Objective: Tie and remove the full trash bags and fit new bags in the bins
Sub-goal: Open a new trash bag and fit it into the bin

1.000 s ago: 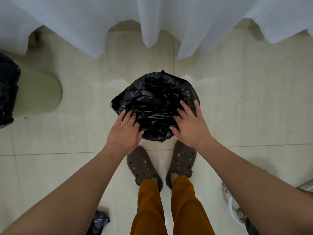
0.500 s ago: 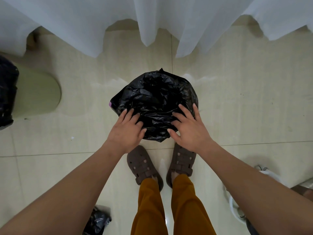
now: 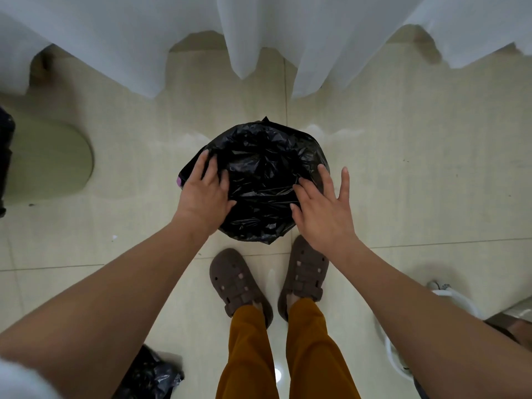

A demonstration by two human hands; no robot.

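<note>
A small round bin stands on the tiled floor just ahead of my feet, lined with a crinkled black bag (image 3: 259, 168) folded over its rim. A sliver of the bin's purple side (image 3: 179, 182) shows at the left. My left hand (image 3: 205, 194) lies flat on the bag's left rim with fingers spread. My right hand (image 3: 324, 208) rests on the bag's right rim, fingers straight, the outer ones lifted off the plastic.
White curtains (image 3: 259, 30) hang along the far side. A pale green bin (image 3: 49, 159) with a black bag (image 3: 5, 156) lies at the left. A crumpled black bag (image 3: 149, 375) sits on the floor near my left arm. A white round object (image 3: 454, 300) is at the lower right.
My left hand slid from the near edge up along the bag's left rim. My right hand shifted outward to the right rim and spread its fingers.
</note>
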